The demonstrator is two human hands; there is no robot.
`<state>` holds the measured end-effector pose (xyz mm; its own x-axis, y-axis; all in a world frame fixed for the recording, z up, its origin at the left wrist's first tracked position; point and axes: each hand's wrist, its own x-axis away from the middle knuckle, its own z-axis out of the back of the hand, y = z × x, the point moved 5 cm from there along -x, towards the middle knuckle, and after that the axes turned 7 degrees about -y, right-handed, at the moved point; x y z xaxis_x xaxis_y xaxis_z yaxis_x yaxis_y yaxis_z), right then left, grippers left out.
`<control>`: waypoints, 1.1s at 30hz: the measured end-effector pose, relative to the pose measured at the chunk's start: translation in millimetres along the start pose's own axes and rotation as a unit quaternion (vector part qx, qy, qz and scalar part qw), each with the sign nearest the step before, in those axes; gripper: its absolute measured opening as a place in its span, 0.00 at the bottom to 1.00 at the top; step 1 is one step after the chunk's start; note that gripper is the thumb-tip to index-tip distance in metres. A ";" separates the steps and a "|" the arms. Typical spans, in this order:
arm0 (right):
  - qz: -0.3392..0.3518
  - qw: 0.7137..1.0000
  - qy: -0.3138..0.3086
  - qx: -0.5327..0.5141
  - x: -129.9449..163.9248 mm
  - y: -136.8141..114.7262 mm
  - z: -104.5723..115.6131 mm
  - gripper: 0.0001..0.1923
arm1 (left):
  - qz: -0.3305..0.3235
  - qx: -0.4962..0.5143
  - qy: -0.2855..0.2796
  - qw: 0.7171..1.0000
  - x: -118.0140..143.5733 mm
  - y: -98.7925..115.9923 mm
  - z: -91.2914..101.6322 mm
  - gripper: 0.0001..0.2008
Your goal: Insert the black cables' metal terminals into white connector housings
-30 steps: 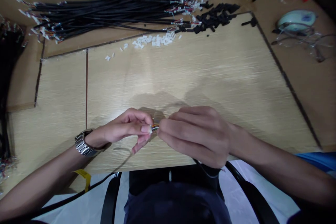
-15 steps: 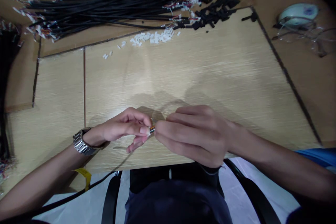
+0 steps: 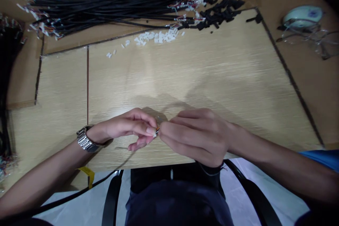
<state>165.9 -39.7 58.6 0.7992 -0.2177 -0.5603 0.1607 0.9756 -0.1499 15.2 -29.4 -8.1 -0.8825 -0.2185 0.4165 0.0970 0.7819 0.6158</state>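
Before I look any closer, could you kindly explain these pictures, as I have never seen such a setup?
There is no machine, just a person's left hand and right hand, bare. The camera is worn on the head, looking forward and down. The left hand pinches a tiny white piece; thin coloured wires show between it and the right hand, whose grip hides the rest. At the far side of the work surface lie black cables, small white pieces and short black pieces.

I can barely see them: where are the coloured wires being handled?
In the head view, the coloured wires sit below and slightly left of centre, in the gap between left hand and right hand.
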 end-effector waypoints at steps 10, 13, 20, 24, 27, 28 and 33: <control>0.025 1.000 -0.003 0.019 -1.0 -2.0 -2.0 0.15 | -0.002 0.044 -0.035 0.998 -2.9 -0.4 -2.5 0.07; 0.008 1.000 0.003 -0.009 -2.7 0.1 -2.9 0.14 | -0.012 0.046 -0.030 0.998 -4.0 1.5 -3.3 0.06; -0.019 0.999 0.012 -0.030 -0.4 1.6 -7.6 0.09 | -0.050 0.046 -0.004 0.998 -5.4 0.3 -1.0 0.07; -0.201 0.957 0.079 -0.193 4.9 22.6 -10.5 0.07 | -0.140 0.031 0.039 0.989 -3.1 4.3 6.3 0.10; -0.363 0.830 0.092 -0.414 14.3 44.9 -24.6 0.12 | -0.184 0.032 0.062 0.980 -0.8 6.6 12.1 0.10; -0.395 0.773 0.069 -0.492 16.1 48.3 -32.1 0.12 | -0.190 0.031 0.063 0.979 -0.4 7.1 13.1 0.10; -0.423 0.620 0.002 -0.661 14.3 44.7 -47.3 0.09 | -0.192 0.008 0.065 0.979 -0.4 7.9 14.8 0.10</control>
<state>157.2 -0.6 5.3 0.7506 -0.6378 0.1727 -0.0963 -0.3641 -0.9264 9.5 -14.5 -13.2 -0.7868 -0.5694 0.2382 -0.2382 0.6362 0.7339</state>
